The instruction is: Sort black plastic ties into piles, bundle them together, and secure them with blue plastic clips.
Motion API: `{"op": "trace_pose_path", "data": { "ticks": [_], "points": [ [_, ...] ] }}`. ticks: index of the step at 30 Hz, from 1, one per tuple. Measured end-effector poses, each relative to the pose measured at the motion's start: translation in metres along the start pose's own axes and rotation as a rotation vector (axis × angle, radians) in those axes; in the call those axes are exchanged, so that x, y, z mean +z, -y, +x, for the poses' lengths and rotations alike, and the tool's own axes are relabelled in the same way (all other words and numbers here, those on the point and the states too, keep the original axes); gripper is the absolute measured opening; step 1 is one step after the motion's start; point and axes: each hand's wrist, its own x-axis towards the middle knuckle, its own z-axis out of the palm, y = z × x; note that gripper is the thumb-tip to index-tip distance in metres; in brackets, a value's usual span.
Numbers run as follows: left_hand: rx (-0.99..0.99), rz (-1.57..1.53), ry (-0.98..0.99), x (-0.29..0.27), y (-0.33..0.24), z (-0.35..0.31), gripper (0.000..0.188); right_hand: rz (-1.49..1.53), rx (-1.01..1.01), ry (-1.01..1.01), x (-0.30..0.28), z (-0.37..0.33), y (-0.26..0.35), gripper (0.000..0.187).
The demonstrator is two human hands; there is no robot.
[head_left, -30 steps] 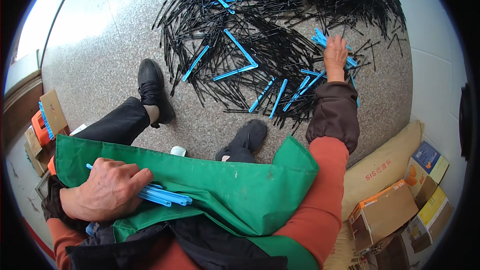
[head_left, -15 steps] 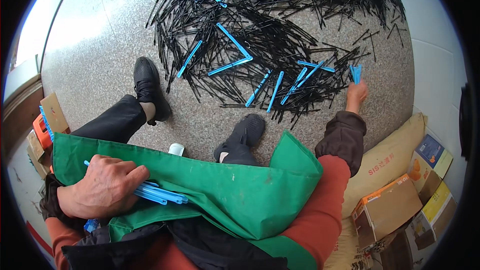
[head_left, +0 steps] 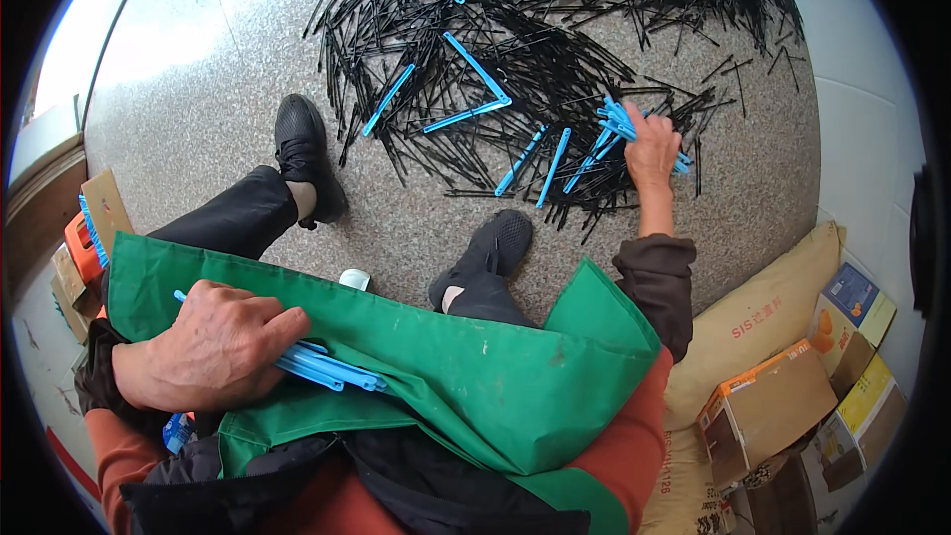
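Note:
My left hand (head_left: 213, 349) is closed around a bundle of flat blue plastic strips (head_left: 332, 369), low over the green apron (head_left: 416, 347) on my lap. Out to the right, my right hand (head_left: 654, 154) grips a fanned bunch of similar blue strips (head_left: 616, 119) above a spread of thin black sticks (head_left: 555, 50). Several more blue strips lie loose among the black ones, including an upright-looking one (head_left: 553, 168) near my right foot and two forming an angle (head_left: 480, 69) farther off. The fingers hide how many strips each hand holds.
The black sticks heap thickest at the far right. My dark shoes (head_left: 305, 144) rest on speckled floor, with a small white object (head_left: 355, 279) between them. A tan sack (head_left: 763, 322) and cardboard boxes (head_left: 773, 411) stand at right; an orange object (head_left: 84, 246) is at left.
My right hand has moved left, from the edge of the black sticks to over the crossed blue strips. My left hand keeps its bundle. The view has shifted slightly.

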Motion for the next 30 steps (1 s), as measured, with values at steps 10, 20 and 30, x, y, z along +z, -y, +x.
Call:
{"op": "trace_pose_path", "data": {
  "ticks": [10,20,30],
  "points": [
    [0.057,-0.018,-0.055,0.012,0.008,-0.024,0.027,0.018,0.597,0.357,-0.055,-0.017,0.009,0.023],
    [0.066,0.011,-0.089,0.019,0.015,-0.04,0.025,0.383,0.689,0.257,-0.025,-0.071,0.045,0.028],
    [0.072,-0.009,-0.105,0.023,0.017,-0.041,0.024,0.073,-0.218,0.067,0.005,-0.057,0.075,0.017]
  ]
}}
